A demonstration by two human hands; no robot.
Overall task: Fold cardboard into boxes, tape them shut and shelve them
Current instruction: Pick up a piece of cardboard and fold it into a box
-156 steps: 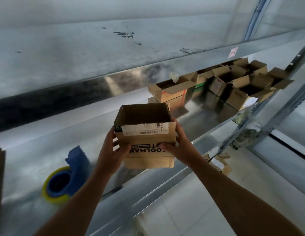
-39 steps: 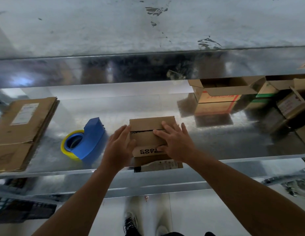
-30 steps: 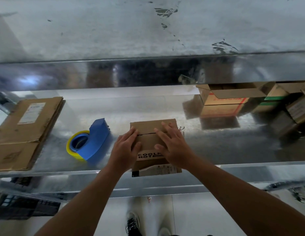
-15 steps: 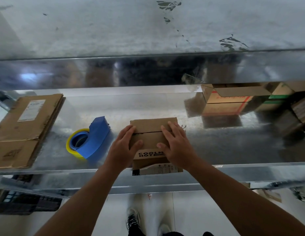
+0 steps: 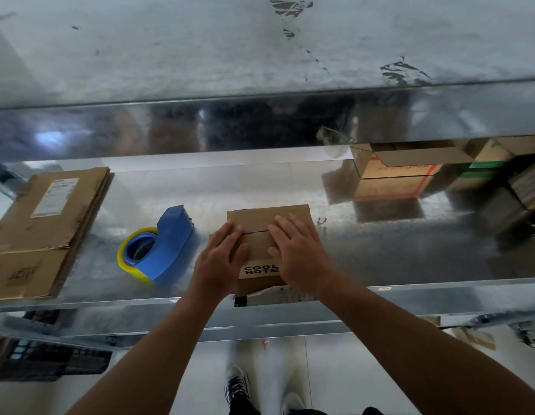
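A small brown cardboard box (image 5: 260,218) with black print sits on the shiny metal shelf (image 5: 365,253), its two top flaps folded down and meeting at a seam. My left hand (image 5: 220,260) presses flat on the left side of the flaps. My right hand (image 5: 299,253) presses flat on the right side, fingers straight across the seam. A blue tape dispenser (image 5: 167,244) with a yellow-rimmed roll lies just left of the box.
A stack of flattened cardboard (image 5: 42,232) lies at the shelf's left end. Several open-topped boxes (image 5: 395,172) stand at the back right. Another shelf's metal edge (image 5: 260,121) runs above. The box's near end overhangs the shelf's front edge.
The box went from held in the air with its top open to lying on the shelf with flaps folded down. Over the last second both hands stay pressed on the flaps.
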